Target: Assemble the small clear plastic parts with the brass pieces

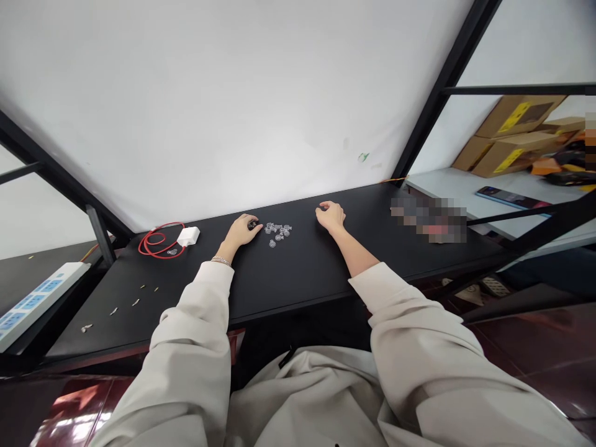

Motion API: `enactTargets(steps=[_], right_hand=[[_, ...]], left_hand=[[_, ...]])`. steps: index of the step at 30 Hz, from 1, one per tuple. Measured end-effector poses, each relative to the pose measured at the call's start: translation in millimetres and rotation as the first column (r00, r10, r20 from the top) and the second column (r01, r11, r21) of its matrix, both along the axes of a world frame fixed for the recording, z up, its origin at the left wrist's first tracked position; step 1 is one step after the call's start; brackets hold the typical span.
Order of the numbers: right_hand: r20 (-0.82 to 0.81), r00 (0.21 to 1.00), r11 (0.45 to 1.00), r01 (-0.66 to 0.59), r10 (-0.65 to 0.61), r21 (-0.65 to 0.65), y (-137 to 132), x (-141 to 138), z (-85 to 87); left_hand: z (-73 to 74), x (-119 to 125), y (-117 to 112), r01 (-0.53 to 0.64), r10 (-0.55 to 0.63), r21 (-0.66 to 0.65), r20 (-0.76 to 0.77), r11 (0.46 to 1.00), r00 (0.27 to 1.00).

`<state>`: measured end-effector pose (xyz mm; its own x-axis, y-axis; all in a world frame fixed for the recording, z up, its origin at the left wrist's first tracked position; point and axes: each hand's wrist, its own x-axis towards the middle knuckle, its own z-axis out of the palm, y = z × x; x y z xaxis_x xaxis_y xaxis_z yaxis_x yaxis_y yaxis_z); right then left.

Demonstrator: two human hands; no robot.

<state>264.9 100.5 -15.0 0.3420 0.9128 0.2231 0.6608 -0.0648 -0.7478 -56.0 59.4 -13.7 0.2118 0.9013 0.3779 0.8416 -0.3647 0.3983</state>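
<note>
My left hand (241,230) rests on the black tabletop (288,279), its thumb and fingers curled round a small dark object (252,224) whose kind I cannot make out. Just to the right of it lies a loose cluster of small, clear, plastic-looking round pieces (280,230). One such piece (272,243) sits a little nearer to me. Beyond a gap on the other side of the cluster is my right hand (331,216), low over the table with its fingers curled in. Whatever those fingers hold, if anything, is hidden.
A white charger (188,236) with a red cable (148,243) lies at the left. Small scraps (135,302) are scattered toward the left front. A power strip (35,301) stands farther left. Right of my hand is a blurred-out patch (431,218); cardboard boxes (507,152) and a phone (510,198) are beyond.
</note>
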Motion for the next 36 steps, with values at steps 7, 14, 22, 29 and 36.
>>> enactTargets(steps=[7,14,22,29,36], right_hand=[[-0.041,0.999,1.000,-0.011,0.011,0.001,-2.6,-0.5,3.6],[-0.328,0.944,0.997,-0.057,0.040,-0.042,-1.9,13.8,12.1],[-0.221,0.958,0.978,-0.201,0.185,-0.054,-4.1,24.9,11.7],[-0.012,0.967,0.965,-0.257,0.256,-0.049,-2.5,17.4,2.8],[0.019,0.973,0.972,-0.231,0.232,-0.033,-3.2,13.7,4.2]], left_hand=[[1.7,1.9,-6.6,-0.068,0.072,-0.028,0.155,0.997,0.985],[17.5,1.6,-14.1,-0.266,0.227,0.065,0.356,0.962,0.907],[23.2,43.5,-37.8,0.028,-0.039,0.074,0.149,0.997,0.988],[19.9,73.1,-49.3,0.242,-0.242,-0.003,0.035,0.970,0.970],[12.8,67.1,-43.3,0.207,-0.204,-0.017,0.117,0.978,0.972]])
